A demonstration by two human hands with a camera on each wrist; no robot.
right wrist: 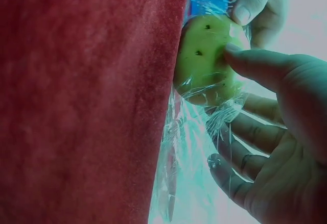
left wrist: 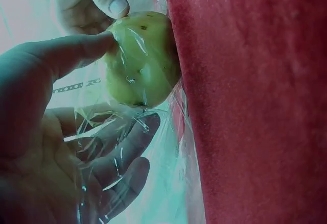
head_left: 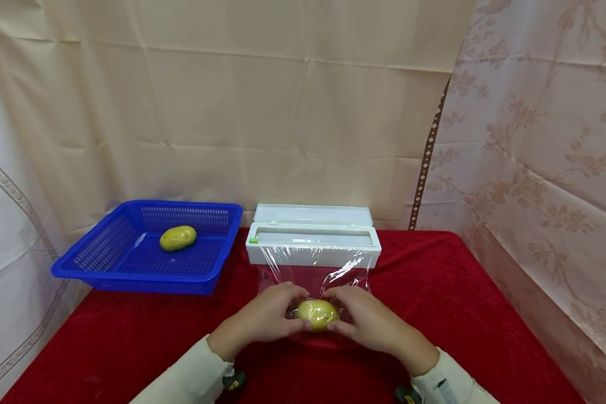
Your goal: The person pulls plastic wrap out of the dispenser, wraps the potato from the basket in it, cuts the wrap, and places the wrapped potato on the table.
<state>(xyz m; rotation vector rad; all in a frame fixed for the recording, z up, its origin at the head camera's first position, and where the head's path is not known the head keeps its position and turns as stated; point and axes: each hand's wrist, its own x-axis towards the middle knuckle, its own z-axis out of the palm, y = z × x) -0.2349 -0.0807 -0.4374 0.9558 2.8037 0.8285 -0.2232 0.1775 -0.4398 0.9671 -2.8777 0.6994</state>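
A yellow potato (head_left: 316, 315) lies on the red cloth near the front, with clear plastic wrap over it. My left hand (head_left: 270, 314) holds its left end, thumb pressed to its near side and fingers curved round behind. From the other end my right hand (head_left: 368, 318) holds it the same way. In the left wrist view, crinkled plastic wrap (left wrist: 120, 157) drapes across the fingers below the potato (left wrist: 140, 60). The right wrist view shows the thumb on the potato (right wrist: 204, 60) and film gathered at its end. A sheet of film (head_left: 303, 272) runs back to the white wrap dispenser (head_left: 313, 257).
The dispenser's lid (head_left: 313, 214) stands raised at the back. To the left, a blue plastic basket (head_left: 222, 241) contains another potato (head_left: 178, 238). Red cloth (head_left: 434, 292) covers the table, and beige curtain (head_left: 262, 112) hangs behind it.
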